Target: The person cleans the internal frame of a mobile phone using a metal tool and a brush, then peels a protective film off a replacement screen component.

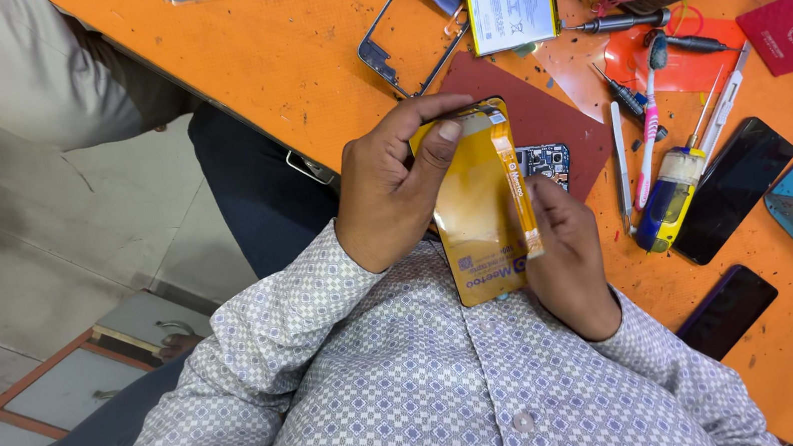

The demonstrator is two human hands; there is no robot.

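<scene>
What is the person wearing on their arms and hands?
Both arms are covered by the long sleeves of a pale shirt with a small blue-grey diamond print and buttons down the front. The cuffs end at the wrists. The left hand and the right hand are bare: no gloves show, and no rings or watch can be seen from this view.

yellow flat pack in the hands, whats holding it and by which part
Both hands hold the yellow flat pack: the left hand grips its left long edge with the thumb across the top end, and the right hand holds its right edge.
</scene>
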